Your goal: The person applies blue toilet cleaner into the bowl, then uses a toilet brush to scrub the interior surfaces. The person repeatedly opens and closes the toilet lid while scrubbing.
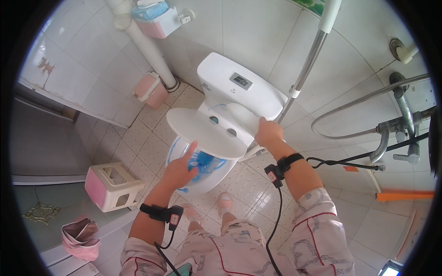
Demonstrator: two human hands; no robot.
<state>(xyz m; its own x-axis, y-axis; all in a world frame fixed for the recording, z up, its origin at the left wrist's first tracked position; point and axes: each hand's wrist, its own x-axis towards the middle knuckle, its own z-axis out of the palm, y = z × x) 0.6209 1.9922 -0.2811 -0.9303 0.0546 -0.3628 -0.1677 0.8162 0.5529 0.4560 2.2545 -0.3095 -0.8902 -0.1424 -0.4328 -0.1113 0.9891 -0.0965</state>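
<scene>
A white toilet (221,179) stands below me, with blue liquid (202,162) and blue streaks in and on its bowl. Its white oval lid (207,132) is tilted up over the bowl. At the lid's front edge is my left hand (179,172), index finger and thumb spread; the finger reaches the edge. My right hand (269,132) is closed at the end of a smooth white object (241,115), whose kind I cannot tell, beside the toilet's tank (241,81). Two round hinge fittings (214,120) show between lid and tank.
A long pole (310,58) leans right of the tank. Shower pipes and a tap (397,127) are on the right wall. A pink bin (151,90), a pink and cream stool (114,186) and a pink cloth (81,239) are at the left. Cables hang from both forearms.
</scene>
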